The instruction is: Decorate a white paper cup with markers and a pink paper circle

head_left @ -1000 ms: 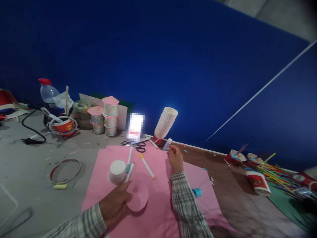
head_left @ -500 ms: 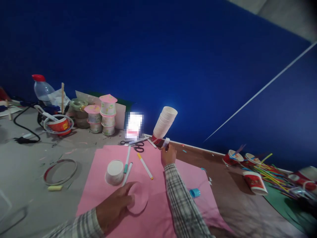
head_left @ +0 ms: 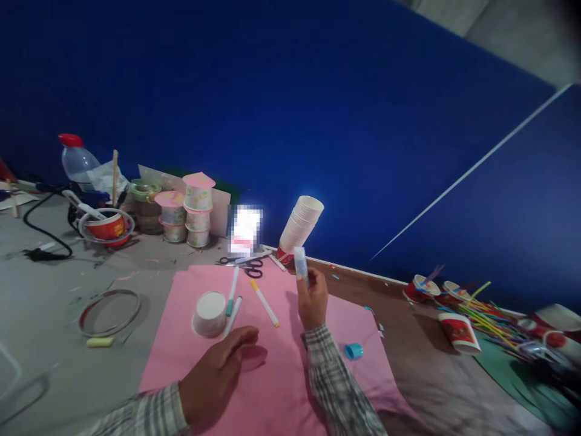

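Observation:
My right hand (head_left: 313, 299) grips a small glue stick (head_left: 300, 263) with a clear, whitish body, held upright above the pink sheet (head_left: 281, 387). Lower left, my left hand (head_left: 222, 369) is closed on a pink paper disc (head_left: 254, 357), which shows only partly past the fingers. An upturned white paper cup (head_left: 210, 313) stands on the sheet beyond my left hand. Beside it lie a teal-capped marker (head_left: 232, 292) and another white marker, with a yellow-tipped marker (head_left: 264, 303) to their right. A blue cap (head_left: 353, 351) rests right of my right forearm.
Behind the sheet are scissors (head_left: 255, 267), a lit phone (head_left: 245, 230) and a leaning cup stack (head_left: 301, 225). Decorated cup towers (head_left: 198, 212) and a tape ring (head_left: 110, 313) are on the left. Red cups (head_left: 459, 333) and coloured straws (head_left: 492, 321) lie at right.
My right hand has lifted the glue stick and drawn it back from the cup stack. The pink disc in my left hand has tilted and shows less of its face.

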`<action>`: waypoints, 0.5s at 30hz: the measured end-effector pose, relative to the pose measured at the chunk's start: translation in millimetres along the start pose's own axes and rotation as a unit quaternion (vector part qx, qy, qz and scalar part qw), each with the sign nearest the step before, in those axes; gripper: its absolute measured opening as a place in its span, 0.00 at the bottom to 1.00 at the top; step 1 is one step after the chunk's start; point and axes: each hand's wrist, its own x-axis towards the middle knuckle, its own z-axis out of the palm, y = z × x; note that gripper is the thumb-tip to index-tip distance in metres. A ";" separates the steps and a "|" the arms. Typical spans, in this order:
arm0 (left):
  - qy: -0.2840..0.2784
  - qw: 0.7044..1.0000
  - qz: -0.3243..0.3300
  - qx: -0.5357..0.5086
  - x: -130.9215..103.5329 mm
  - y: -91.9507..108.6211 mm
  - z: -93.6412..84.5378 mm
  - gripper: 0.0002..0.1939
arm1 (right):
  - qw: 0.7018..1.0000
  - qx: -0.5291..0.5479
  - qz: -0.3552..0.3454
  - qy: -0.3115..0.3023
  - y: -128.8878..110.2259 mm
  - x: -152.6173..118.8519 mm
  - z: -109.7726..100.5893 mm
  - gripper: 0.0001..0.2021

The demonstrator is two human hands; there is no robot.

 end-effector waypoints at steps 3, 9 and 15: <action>0.011 1.000 -0.010 -0.005 0.8 2.7 3.2 0.28 | 0.994 0.086 0.026 -0.059 -13.5 -16.7 -2.3 0.15; 0.041 0.997 -0.058 -0.015 4.9 20.4 0.9 0.19 | 0.912 0.356 0.172 -0.109 -45.9 -31.3 -13.3 0.14; -0.066 0.964 -0.115 -0.232 -0.5 37.9 7.8 0.24 | 0.909 0.272 0.145 -0.280 -57.1 -71.9 -24.0 0.14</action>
